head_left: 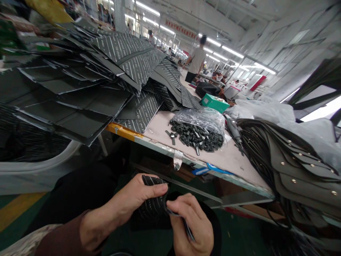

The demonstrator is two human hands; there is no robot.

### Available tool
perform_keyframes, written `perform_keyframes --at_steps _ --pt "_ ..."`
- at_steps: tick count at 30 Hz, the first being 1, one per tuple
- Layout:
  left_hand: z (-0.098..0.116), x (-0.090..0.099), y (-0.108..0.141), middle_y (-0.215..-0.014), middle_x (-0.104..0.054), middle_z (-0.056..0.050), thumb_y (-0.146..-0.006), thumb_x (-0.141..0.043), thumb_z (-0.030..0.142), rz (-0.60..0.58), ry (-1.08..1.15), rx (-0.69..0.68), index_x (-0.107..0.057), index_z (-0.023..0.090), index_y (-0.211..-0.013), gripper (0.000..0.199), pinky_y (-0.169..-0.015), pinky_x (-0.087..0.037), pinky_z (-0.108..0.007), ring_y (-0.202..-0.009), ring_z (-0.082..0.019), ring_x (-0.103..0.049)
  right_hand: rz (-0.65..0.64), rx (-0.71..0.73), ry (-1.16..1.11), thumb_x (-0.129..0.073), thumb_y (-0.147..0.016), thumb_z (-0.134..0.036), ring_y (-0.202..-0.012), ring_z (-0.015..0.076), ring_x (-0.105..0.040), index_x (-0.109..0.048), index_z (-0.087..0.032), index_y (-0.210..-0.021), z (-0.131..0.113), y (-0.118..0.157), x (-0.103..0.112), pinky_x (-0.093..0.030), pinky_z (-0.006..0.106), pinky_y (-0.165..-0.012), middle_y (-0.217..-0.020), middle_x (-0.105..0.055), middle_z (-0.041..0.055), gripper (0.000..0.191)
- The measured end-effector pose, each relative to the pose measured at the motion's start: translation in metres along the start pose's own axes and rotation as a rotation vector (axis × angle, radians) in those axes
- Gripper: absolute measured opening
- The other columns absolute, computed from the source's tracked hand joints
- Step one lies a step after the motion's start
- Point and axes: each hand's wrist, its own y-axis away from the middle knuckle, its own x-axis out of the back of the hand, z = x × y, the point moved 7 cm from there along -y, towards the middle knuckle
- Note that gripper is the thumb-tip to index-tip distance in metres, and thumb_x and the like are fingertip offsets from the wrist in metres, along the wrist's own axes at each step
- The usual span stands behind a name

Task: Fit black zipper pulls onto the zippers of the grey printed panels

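Your left fingers [158,190], right fingers [186,208]: both closed on one piece [153,207] | piece seems unfinished | pile [80,90] over table's [157,122] left edge

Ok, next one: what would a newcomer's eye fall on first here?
Probably the sprawling heap of dark sheets at upper left. Then the bright teal box on the table, beyond a clear plastic bag of small dark pieces. At lower centre, the left hand and right hand hold dark white-printed material.

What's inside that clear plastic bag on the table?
Small dark pieces, some shiny, show at the near side of the bag; whatever lies deeper is covered by them.
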Motion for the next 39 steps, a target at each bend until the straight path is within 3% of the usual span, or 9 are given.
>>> perform_keyframes --at_steps 2,4,6,10,14,17,21,26,39 --pt "0.003 -0.001 0.001 -0.078 -0.072 -0.002 -0.068 -0.088 0.035 -0.031 -0.016 -0.056 -0.076 0.014 -0.083 0.028 -0.075 -0.047 -0.025 -0.077 -0.016 -0.061 0.092 -0.125 -0.032 -0.062 -0.086 -0.002 -0.073 0.0139 -0.063 -0.072 -0.025 -0.102 0.009 -0.003 0.005 -0.051 0.024 -0.065 -0.082 -0.067 0.0007 0.03" --pt "0.004 0.0 0.002 -0.083 -0.074 -0.003 -0.066 -0.089 0.035 -0.027 -0.032 -0.073 -0.078 0.015 -0.087 0.031 -0.08 -0.047 -0.027 -0.083 -0.018 -0.062 0.1 -0.258 -0.112 -0.07 -0.084 -0.007 -0.074 0.0138 -0.065 -0.073 -0.027 -0.102 0.021 -0.005 0.004 -0.052 0.023 -0.065 -0.083 -0.069 -0.0007 0.027" --pt "0.002 0.003 0.002 -0.079 -0.074 -0.004 -0.065 -0.09 0.039 0.007 -0.029 -0.055 -0.077 0.013 -0.082 0.033 -0.076 -0.048 -0.026 -0.079 -0.018 -0.061 0.046 -0.309 -0.2 -0.073 -0.082 -0.01 -0.073 0.0143 -0.065 -0.076 -0.027 -0.097 0.027 -0.005 -0.001 -0.052 0.023 -0.064 -0.082 -0.069 -0.0007 0.024" --pt "0.003 0.005 0.002 -0.067 -0.069 -0.001 -0.059 -0.092 0.043 0.098 0.08 -0.009 -0.073 0.012 -0.07 0.037 -0.062 -0.045 -0.022 -0.063 -0.012 -0.056 0.043 -0.22 -0.362 -0.071 -0.084 -0.011 -0.081 0.0183 -0.068 -0.078 -0.026 -0.091 0.026 -0.003 -0.004 -0.053 0.029 -0.074 -0.086 -0.074 0.0025 0.018" --pt "0.012 -0.007 -0.001 -0.059 -0.066 -0.003 -0.062 -0.088 0.048 0.076 0.098 -0.002 -0.069 0.012 -0.062 0.041 -0.054 -0.042 -0.02 -0.054 -0.011 -0.054 0.186 -0.57 -0.739 -0.075 -0.085 -0.025 -0.079 0.0179 -0.07 -0.077 -0.027 -0.087 0.048 0.005 -0.016 -0.055 0.03 -0.078 -0.081 -0.077 0.0007 0.003" --pt "0.019 -0.016 -0.005 -0.059 -0.067 -0.006 -0.071 -0.081 0.048 0.013 0.078 -0.037 -0.066 0.012 -0.058 0.041 -0.055 -0.044 -0.024 -0.054 -0.014 -0.057 0.228 -0.761 -0.866 -0.076 -0.083 -0.036 -0.062 0.0143 -0.064 -0.073 -0.02 -0.067 0.053 -0.001 -0.027 -0.053 0.026 -0.067 -0.064 -0.07 0.0009 0.022" --pt "0.023 -0.013 -0.011 -0.06 -0.067 -0.008 -0.075 -0.075 0.04 0.039 0.06 -0.063 -0.065 0.013 -0.059 0.032 -0.058 -0.046 -0.029 -0.056 -0.018 -0.059 0.285 -0.886 -0.915 -0.08 -0.074 -0.04 -0.05 0.0131 -0.054 -0.062 -0.019 -0.051 0.055 -0.012 -0.03 -0.047 0.025 -0.053 -0.048 -0.057 -0.001 0.036" --pt "0.031 -0.011 -0.015 -0.052 -0.061 -0.003 -0.074 -0.072 0.033 0.028 0.027 -0.122 -0.058 0.015 -0.049 0.034 -0.052 -0.041 -0.025 -0.05 -0.014 -0.054 0.293 -0.93 -0.912 -0.079 -0.069 -0.037 -0.045 0.0127 -0.051 -0.059 -0.019 -0.046 0.062 -0.016 -0.031 -0.046 0.026 -0.053 -0.043 -0.054 -0.0016 0.035" --pt "0.031 -0.02 -0.023 -0.062 -0.072 -0.013 -0.077 -0.063 0.03 -0.077 0.006 -0.071 -0.065 0.014 -0.057 0.026 -0.057 -0.047 -0.034 -0.057 -0.026 -0.065 0.222 -0.99 -1.001 -0.077 -0.066 -0.035 -0.044 0.0129 -0.053 -0.062 -0.019 -0.041 0.067 -0.022 -0.04 -0.048 0.026 -0.055 -0.039 -0.055 -0.0006 0.034"
